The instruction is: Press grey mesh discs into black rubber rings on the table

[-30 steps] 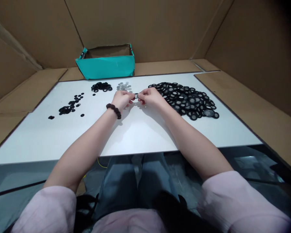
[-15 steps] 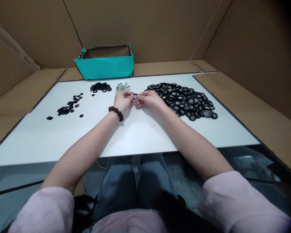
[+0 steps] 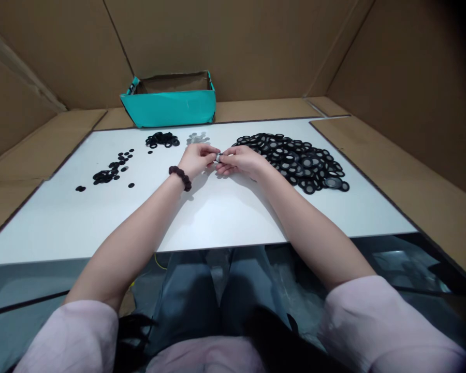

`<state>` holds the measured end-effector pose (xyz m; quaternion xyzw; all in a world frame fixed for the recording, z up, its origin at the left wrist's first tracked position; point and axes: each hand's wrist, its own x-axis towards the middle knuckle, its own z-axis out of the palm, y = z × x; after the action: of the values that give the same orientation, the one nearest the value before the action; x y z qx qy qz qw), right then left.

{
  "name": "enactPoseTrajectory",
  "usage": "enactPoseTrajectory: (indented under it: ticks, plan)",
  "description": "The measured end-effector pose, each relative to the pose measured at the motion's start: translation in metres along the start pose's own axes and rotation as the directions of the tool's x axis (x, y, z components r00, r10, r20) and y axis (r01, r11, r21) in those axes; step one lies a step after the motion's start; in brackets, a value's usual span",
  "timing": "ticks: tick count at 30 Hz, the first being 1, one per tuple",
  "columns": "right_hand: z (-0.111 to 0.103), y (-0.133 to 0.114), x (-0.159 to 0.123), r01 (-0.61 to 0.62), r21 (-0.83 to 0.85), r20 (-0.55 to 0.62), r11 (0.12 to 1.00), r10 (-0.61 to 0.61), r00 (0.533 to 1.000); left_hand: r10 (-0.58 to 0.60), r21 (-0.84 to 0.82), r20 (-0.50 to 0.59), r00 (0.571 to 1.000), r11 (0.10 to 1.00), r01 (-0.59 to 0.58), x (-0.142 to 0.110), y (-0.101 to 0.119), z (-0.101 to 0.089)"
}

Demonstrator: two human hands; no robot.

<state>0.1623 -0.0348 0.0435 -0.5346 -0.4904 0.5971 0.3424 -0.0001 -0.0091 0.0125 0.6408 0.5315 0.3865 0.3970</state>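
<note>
My left hand [image 3: 196, 158] and my right hand [image 3: 238, 159] meet over the middle of the white board [image 3: 225, 212], fingertips pinched together on one small round grey and black piece [image 3: 218, 156]. Right of my hands lies a big heap of black rings with mesh centres [image 3: 297, 160]. Just behind my hands sits a small cluster of silvery discs [image 3: 197, 138], and left of it a small pile of black rings [image 3: 162, 139]. A dark beaded band is on my left wrist.
Small black discs [image 3: 108, 173] are scattered at the board's left. A teal open box [image 3: 171, 106] stands behind the board against brown cardboard walls. Cardboard flaps border the board left and right. My lap is below the near edge.
Both hands stayed joined on the small piece, shifting only slightly toward me; the fingers keep working it. Nothing else moved.
</note>
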Motion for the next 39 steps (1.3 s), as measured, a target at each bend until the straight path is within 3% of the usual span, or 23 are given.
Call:
enactPoseTrajectory:
  ticks: [6,10,19,25,28,31,39]
  plan:
    - [-0.006,0.008,0.010,0.095,-0.170,-0.012,0.981,-0.098,0.995,0.001,0.015,0.030,1.000,1.000,-0.002,-0.003,0.006,-0.002]
    - [-0.006,0.010,0.014,0.187,-0.283,-0.103,0.941,-0.223,0.969,-0.071,-0.037,0.036,0.997,0.997,0.073,-0.007,0.014,-0.004]
    - [-0.005,0.016,0.016,0.258,-0.334,-0.106,0.906,-0.309,0.945,-0.265,-0.179,0.065,0.962,0.945,0.272,-0.010,0.012,-0.003]
    - [0.003,0.017,0.017,0.201,-0.154,-0.188,0.967,-0.229,0.955,-0.209,-0.208,-0.046,0.977,0.958,0.196,-0.009,0.009,0.005]
    - [0.005,0.012,0.013,0.117,0.013,-0.123,0.993,-0.114,0.986,-0.173,-0.192,-0.086,0.981,0.969,0.154,-0.008,0.010,0.005]
    - [0.004,0.008,0.009,0.069,0.098,-0.044,0.993,-0.065,0.997,-0.125,-0.171,-0.057,0.991,0.979,0.114,-0.007,0.010,0.004]
    - [0.002,0.007,0.009,0.037,0.013,-0.030,0.999,-0.037,0.999,0.000,-0.071,-0.050,0.999,0.997,-0.004,-0.002,0.006,0.000]
